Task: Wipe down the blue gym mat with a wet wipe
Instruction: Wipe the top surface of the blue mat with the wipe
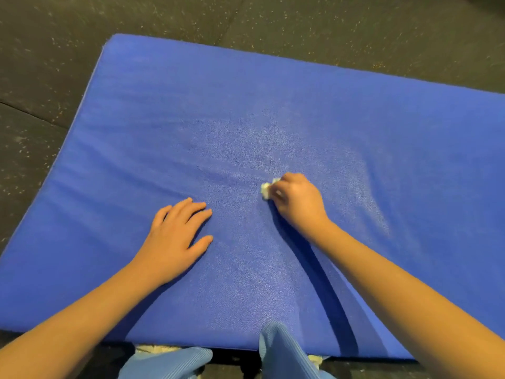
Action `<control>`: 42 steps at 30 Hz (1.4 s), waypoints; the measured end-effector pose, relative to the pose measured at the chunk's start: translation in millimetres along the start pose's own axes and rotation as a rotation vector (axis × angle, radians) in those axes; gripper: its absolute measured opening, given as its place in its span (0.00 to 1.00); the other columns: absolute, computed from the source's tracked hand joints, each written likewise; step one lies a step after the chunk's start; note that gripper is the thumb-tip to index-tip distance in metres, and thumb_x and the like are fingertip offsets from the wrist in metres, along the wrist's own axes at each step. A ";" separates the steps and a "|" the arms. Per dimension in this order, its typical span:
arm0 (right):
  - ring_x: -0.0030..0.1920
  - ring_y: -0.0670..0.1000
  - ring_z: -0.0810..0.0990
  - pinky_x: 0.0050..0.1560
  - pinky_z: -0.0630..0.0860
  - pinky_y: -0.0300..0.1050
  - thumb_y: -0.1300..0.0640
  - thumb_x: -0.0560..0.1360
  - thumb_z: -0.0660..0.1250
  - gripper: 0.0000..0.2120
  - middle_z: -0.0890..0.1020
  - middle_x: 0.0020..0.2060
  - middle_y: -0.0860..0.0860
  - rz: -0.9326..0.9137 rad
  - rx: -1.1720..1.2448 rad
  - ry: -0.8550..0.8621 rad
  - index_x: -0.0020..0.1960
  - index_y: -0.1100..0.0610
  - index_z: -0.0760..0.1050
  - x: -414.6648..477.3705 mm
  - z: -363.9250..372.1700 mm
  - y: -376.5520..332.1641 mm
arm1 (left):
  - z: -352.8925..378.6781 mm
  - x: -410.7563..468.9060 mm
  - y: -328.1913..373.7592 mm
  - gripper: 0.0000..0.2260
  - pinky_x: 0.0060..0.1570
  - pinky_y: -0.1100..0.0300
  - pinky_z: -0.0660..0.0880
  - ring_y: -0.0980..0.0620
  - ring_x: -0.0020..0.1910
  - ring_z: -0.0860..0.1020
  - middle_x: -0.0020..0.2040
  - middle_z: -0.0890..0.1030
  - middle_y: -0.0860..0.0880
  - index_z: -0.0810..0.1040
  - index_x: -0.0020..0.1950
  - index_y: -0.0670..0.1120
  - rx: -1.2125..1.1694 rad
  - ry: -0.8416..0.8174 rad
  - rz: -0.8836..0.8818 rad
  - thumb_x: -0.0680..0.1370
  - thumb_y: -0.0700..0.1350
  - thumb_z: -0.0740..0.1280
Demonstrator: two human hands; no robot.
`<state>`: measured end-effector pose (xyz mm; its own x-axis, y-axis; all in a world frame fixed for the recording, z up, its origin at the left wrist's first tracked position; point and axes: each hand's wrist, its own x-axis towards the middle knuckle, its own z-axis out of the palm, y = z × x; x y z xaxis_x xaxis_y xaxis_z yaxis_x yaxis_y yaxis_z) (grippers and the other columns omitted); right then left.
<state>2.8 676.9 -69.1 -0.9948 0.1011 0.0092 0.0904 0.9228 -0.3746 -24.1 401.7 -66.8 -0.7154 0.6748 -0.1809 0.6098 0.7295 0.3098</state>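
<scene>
The blue gym mat [246, 110] lies flat on the floor and fills most of the view, its far left corner at the upper left. My right hand [297, 201] grips a small crumpled white wet wipe [266, 188] and presses it onto the mat near its middle; only a bit of the wipe shows past my fingers. My left hand [177, 233] rests flat on the mat to the left, fingers straight and spread. A paler, shiny patch of mat spreads beyond and to the right of the wipe.
Dark speckled rubber flooring [41, 77] surrounds the mat on the left and far sides. My knees in light blue ribbed trousers [281, 351] are at the mat's near edge.
</scene>
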 end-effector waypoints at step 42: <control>0.31 0.60 0.73 0.26 0.70 0.48 0.58 0.76 0.67 0.11 0.73 0.39 0.59 -0.168 0.079 -0.061 0.38 0.64 0.74 119.9 3.6 41.9 | -15.6 164.0 -45.8 0.32 0.71 0.39 0.55 0.39 0.75 0.59 0.75 0.63 0.41 0.66 0.74 0.42 0.154 -0.025 -0.011 0.77 0.60 0.50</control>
<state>-112.8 726.3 -87.0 -0.9968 -0.0767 0.0226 -0.0787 0.8926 -0.4439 -174.7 477.3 -96.1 -0.7146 0.6680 -0.2077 0.6486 0.7439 0.1611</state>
